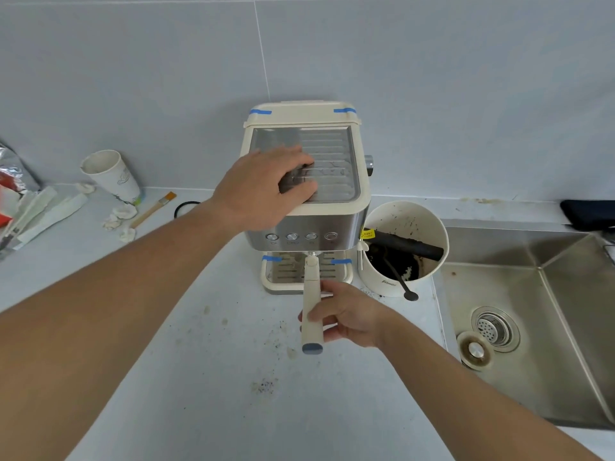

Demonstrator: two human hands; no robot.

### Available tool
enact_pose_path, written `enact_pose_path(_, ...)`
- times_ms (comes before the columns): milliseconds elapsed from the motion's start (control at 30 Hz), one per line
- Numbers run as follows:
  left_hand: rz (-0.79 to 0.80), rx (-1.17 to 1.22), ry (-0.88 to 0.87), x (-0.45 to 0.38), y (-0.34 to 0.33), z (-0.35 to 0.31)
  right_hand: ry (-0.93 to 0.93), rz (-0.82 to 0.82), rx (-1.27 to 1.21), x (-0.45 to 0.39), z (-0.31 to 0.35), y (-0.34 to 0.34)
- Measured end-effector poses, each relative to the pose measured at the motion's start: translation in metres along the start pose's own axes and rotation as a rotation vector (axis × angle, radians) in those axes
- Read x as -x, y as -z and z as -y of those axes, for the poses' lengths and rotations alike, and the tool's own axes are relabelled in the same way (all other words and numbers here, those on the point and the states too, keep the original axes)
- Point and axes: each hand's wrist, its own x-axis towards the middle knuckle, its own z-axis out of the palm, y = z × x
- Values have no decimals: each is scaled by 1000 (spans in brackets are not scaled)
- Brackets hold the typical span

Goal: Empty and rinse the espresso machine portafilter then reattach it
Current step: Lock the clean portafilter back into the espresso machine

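Portafilter sits locked under the espresso machine, its cream handle pointing out over the counter. The right hand is wrapped around that handle; the left hand lies flat, fingers spread, on the machine's top tray, bracing it. Whether this is the start or the finish I cannot tell: the knock box beside the machine holds grounds, and the sink looks dry.
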Motion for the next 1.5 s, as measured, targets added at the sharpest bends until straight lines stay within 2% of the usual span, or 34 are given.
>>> enact_pose_path(367, -27, 17, 40, -3, -6, 8, 82, 9, -106, -19, 11, -5)
enact_pose_path(967, -31, 11, 44, -3, -6, 7, 226, -38, -292, -42, -9, -46)
enact_pose_path(1200, -38, 31, 49, -4, -6, 7, 294, 19, -404, -61, -2, -74)
enact_pose_path(1500, -31, 39, 68, -5, -7, 8, 373, -52, -557, -75, 3, -94)
